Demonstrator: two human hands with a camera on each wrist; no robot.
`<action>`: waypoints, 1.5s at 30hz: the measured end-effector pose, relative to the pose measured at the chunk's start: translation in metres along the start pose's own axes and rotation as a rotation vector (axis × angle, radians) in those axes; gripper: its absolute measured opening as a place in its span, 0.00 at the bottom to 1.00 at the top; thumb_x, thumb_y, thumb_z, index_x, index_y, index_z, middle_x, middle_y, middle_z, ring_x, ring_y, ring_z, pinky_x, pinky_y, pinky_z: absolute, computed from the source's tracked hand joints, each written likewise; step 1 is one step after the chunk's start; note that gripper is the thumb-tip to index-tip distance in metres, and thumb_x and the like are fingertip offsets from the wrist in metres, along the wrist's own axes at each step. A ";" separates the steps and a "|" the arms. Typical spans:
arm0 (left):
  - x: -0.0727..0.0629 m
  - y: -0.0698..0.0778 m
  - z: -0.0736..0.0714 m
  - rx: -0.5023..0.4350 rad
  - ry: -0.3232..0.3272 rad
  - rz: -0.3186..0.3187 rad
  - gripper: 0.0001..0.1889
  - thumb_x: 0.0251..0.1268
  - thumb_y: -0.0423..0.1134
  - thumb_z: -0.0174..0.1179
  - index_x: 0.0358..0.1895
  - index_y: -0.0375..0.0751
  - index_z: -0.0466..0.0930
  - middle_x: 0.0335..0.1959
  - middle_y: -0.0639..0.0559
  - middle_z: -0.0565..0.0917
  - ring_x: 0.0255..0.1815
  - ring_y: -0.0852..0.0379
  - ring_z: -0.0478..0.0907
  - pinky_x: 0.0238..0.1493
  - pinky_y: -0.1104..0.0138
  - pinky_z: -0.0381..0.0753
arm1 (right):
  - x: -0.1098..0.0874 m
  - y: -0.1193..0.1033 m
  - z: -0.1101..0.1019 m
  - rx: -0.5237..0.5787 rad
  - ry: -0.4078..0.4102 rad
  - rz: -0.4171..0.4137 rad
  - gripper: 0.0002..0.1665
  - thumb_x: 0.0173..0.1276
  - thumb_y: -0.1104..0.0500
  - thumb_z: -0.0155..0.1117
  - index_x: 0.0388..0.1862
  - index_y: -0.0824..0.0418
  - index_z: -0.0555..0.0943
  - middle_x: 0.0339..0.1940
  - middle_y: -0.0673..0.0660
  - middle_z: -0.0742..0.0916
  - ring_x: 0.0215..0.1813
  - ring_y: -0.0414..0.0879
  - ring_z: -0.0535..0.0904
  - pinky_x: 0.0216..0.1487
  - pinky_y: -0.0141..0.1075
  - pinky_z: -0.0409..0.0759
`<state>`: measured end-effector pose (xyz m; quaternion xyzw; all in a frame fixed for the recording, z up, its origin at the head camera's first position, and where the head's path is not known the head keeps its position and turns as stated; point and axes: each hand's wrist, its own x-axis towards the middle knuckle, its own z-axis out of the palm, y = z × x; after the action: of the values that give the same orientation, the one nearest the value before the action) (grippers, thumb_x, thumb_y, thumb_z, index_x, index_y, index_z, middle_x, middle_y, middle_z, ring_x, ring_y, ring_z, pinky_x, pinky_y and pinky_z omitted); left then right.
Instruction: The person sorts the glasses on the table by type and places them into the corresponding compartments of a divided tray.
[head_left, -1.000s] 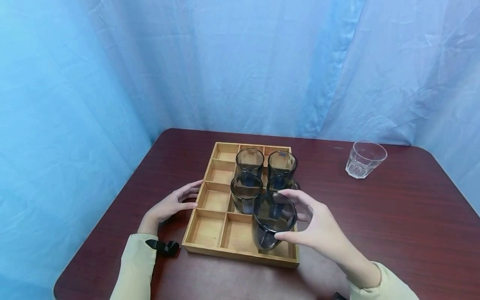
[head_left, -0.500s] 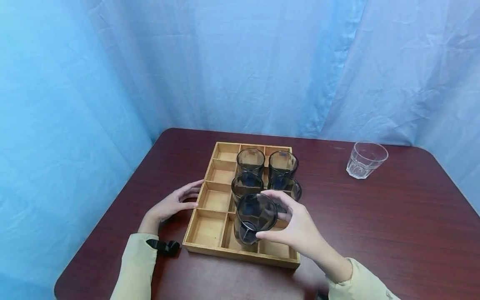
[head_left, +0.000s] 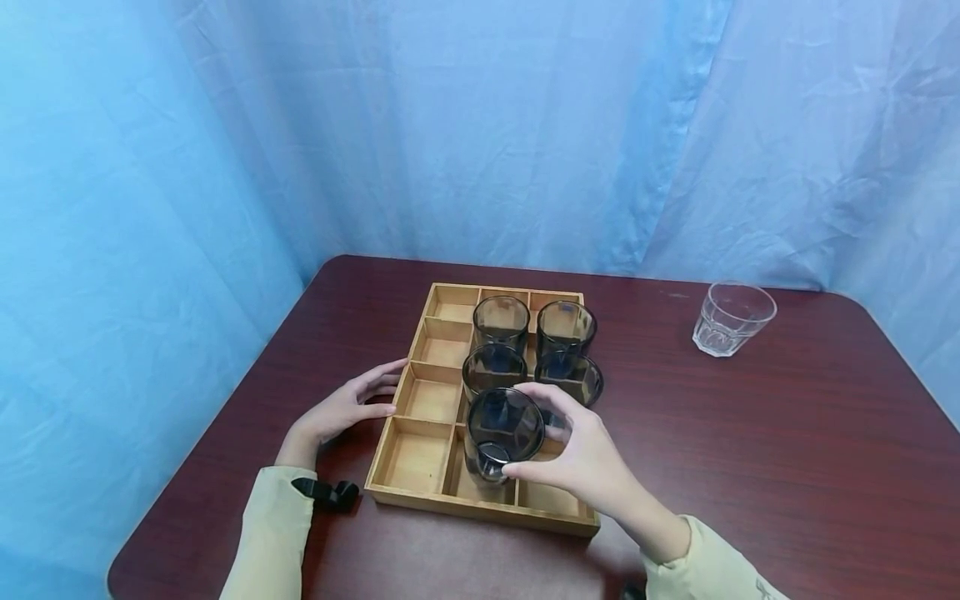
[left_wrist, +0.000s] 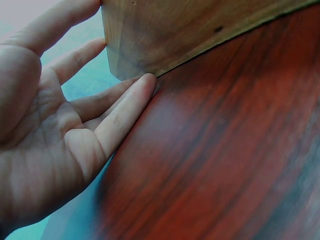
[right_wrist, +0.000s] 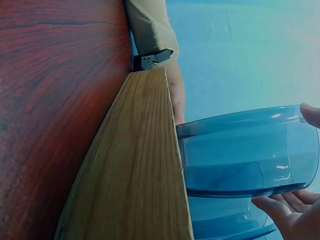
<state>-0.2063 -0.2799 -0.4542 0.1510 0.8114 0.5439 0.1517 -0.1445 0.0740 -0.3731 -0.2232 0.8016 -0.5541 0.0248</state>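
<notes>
A dark tinted glass (head_left: 504,425) is held near its rim between the thumb and fingers of my right hand (head_left: 581,450). It is over the front middle compartment of a divided wooden tray (head_left: 480,505); whether its base touches the bottom I cannot tell. In the right wrist view the glass (right_wrist: 240,150) shows beyond the tray's side wall. My left hand (head_left: 345,408) rests its extended fingertips against the tray's left side, as the left wrist view of the hand (left_wrist: 65,115) also shows. Several more tinted glasses (head_left: 501,321) stand in the middle and right columns behind.
A clear tumbler (head_left: 731,321) stands apart at the table's back right. The left column of tray compartments (head_left: 431,392) holds no glass. Blue curtains (head_left: 480,133) hang behind and beside the dark red table (head_left: 750,467).
My right hand has carried the tinted glass leftward, from over the front right compartment to the front middle one, then slightly lower. The left hand has stayed against the tray.
</notes>
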 end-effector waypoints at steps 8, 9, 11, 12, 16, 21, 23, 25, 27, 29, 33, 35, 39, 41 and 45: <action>0.001 0.000 0.001 -0.004 0.004 -0.005 0.38 0.67 0.40 0.61 0.77 0.54 0.53 0.73 0.39 0.64 0.70 0.38 0.65 0.68 0.42 0.64 | 0.001 -0.001 0.004 -0.047 -0.023 -0.031 0.46 0.41 0.55 0.84 0.62 0.51 0.75 0.61 0.53 0.81 0.65 0.48 0.74 0.56 0.43 0.80; 0.001 0.000 0.001 -0.005 0.003 -0.005 0.38 0.67 0.40 0.61 0.77 0.54 0.53 0.73 0.38 0.63 0.70 0.38 0.65 0.68 0.42 0.64 | 0.001 -0.001 0.005 -0.046 -0.024 -0.037 0.46 0.41 0.56 0.84 0.62 0.51 0.75 0.61 0.53 0.81 0.64 0.49 0.74 0.56 0.42 0.80; 0.001 0.000 0.002 -0.008 0.005 -0.003 0.38 0.67 0.40 0.61 0.77 0.53 0.53 0.73 0.38 0.63 0.70 0.38 0.64 0.68 0.42 0.64 | 0.000 -0.001 0.006 -0.054 -0.026 -0.041 0.45 0.40 0.56 0.84 0.61 0.52 0.75 0.61 0.54 0.81 0.64 0.49 0.74 0.56 0.42 0.81; 0.001 0.000 0.002 -0.007 0.006 -0.003 0.38 0.67 0.40 0.61 0.77 0.53 0.53 0.73 0.38 0.63 0.70 0.38 0.64 0.68 0.42 0.63 | 0.000 0.000 0.006 -0.057 -0.027 -0.045 0.45 0.40 0.56 0.84 0.61 0.52 0.75 0.61 0.54 0.81 0.64 0.49 0.74 0.56 0.42 0.81; 0.001 0.000 0.002 -0.003 0.011 -0.003 0.38 0.66 0.40 0.62 0.77 0.53 0.53 0.73 0.38 0.63 0.70 0.37 0.64 0.68 0.42 0.63 | 0.001 0.001 0.009 -0.081 -0.032 -0.062 0.45 0.40 0.57 0.84 0.60 0.55 0.76 0.59 0.55 0.82 0.64 0.50 0.75 0.55 0.42 0.81; 0.002 0.001 0.002 -0.003 0.007 -0.003 0.38 0.66 0.40 0.62 0.77 0.54 0.53 0.73 0.38 0.63 0.70 0.38 0.64 0.67 0.43 0.64 | 0.001 0.002 0.012 -0.103 -0.040 -0.068 0.45 0.40 0.56 0.84 0.60 0.58 0.76 0.58 0.57 0.83 0.62 0.52 0.77 0.54 0.43 0.82; 0.002 0.002 0.001 -0.006 0.006 -0.001 0.38 0.66 0.40 0.62 0.77 0.53 0.53 0.73 0.38 0.63 0.70 0.38 0.65 0.67 0.43 0.65 | 0.001 0.002 0.012 -0.109 -0.049 -0.054 0.45 0.40 0.56 0.84 0.60 0.58 0.76 0.59 0.57 0.82 0.62 0.53 0.77 0.54 0.42 0.82; 0.002 0.003 0.001 -0.007 0.005 0.001 0.38 0.66 0.39 0.62 0.77 0.53 0.53 0.73 0.38 0.64 0.70 0.38 0.65 0.67 0.43 0.65 | 0.001 0.002 0.012 -0.117 -0.060 -0.034 0.45 0.40 0.56 0.84 0.61 0.57 0.75 0.59 0.57 0.82 0.63 0.53 0.77 0.54 0.41 0.82; 0.002 0.003 0.001 -0.006 0.004 0.002 0.38 0.66 0.39 0.62 0.77 0.52 0.53 0.73 0.38 0.64 0.70 0.37 0.65 0.67 0.43 0.65 | 0.002 0.001 0.013 -0.122 -0.069 -0.021 0.45 0.40 0.56 0.84 0.61 0.57 0.75 0.60 0.56 0.81 0.62 0.53 0.78 0.54 0.40 0.82; 0.002 0.003 0.001 -0.008 0.003 0.003 0.38 0.66 0.39 0.62 0.77 0.52 0.53 0.72 0.38 0.64 0.70 0.37 0.64 0.67 0.43 0.64 | 0.003 0.001 0.013 -0.134 -0.077 -0.023 0.45 0.40 0.55 0.84 0.60 0.58 0.75 0.59 0.56 0.81 0.62 0.53 0.78 0.54 0.40 0.82; 0.001 0.003 0.001 -0.005 0.004 0.005 0.38 0.66 0.39 0.62 0.77 0.53 0.53 0.73 0.38 0.64 0.70 0.37 0.64 0.68 0.42 0.63 | 0.004 -0.002 0.014 -0.216 -0.092 -0.045 0.45 0.42 0.53 0.84 0.60 0.60 0.75 0.57 0.55 0.82 0.61 0.52 0.79 0.55 0.39 0.81; 0.001 0.002 0.001 -0.005 0.004 0.005 0.38 0.66 0.39 0.62 0.77 0.53 0.53 0.73 0.38 0.64 0.70 0.37 0.64 0.68 0.42 0.63 | 0.004 -0.005 0.015 -0.269 -0.096 -0.048 0.46 0.42 0.51 0.83 0.61 0.60 0.74 0.56 0.53 0.81 0.60 0.49 0.79 0.55 0.38 0.81; 0.000 0.002 0.001 -0.006 0.005 0.005 0.38 0.66 0.39 0.61 0.77 0.52 0.53 0.73 0.38 0.64 0.70 0.37 0.64 0.68 0.42 0.62 | 0.004 -0.009 0.016 -0.326 -0.091 -0.058 0.47 0.42 0.50 0.83 0.62 0.61 0.73 0.56 0.52 0.80 0.59 0.47 0.79 0.53 0.35 0.82; 0.000 0.002 0.001 -0.007 0.005 0.005 0.38 0.66 0.39 0.61 0.77 0.52 0.53 0.73 0.38 0.64 0.70 0.37 0.64 0.68 0.42 0.62 | 0.004 -0.010 0.015 -0.320 -0.092 -0.065 0.48 0.42 0.51 0.83 0.62 0.62 0.72 0.56 0.53 0.79 0.59 0.48 0.79 0.52 0.33 0.82; 0.000 0.002 0.000 -0.005 0.005 0.008 0.38 0.66 0.39 0.61 0.77 0.52 0.53 0.73 0.38 0.64 0.70 0.37 0.64 0.68 0.42 0.63 | 0.002 -0.013 0.010 -0.263 -0.091 -0.075 0.46 0.43 0.55 0.83 0.61 0.62 0.72 0.56 0.54 0.79 0.60 0.49 0.79 0.54 0.33 0.81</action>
<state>-0.2057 -0.2791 -0.4527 0.1525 0.8098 0.5468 0.1480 -0.1389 0.0609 -0.3650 -0.2792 0.8563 -0.4343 0.0112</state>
